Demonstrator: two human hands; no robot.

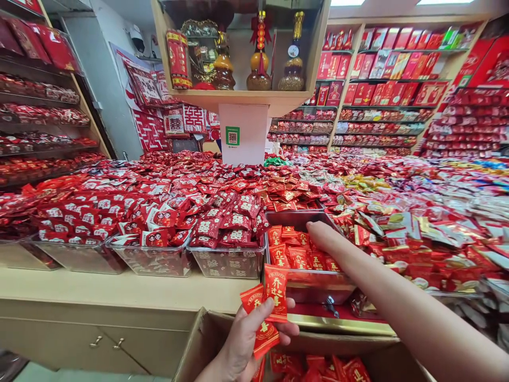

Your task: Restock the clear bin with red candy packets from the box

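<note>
My left hand (248,334) is closed around several red candy packets (275,292) with gold lettering, thumb on top, above an open cardboard box (210,331). Similar red packets (318,369) lie inside that box. Beyond it, a clear plastic bin (314,279) is partly filled with the same kind of packet. My right hand (322,234) reaches over the right side of this bin, palm down, low by the packets. Its fingers are mostly hidden, so whether it holds anything does not show.
Bins of dark red packets (226,260) line the counter edge (99,289) to the left. Mixed packets (413,233) are heaped at the right. A display cabinet (242,96) overhangs the counter's far side. Stocked shelves (377,79) stand behind.
</note>
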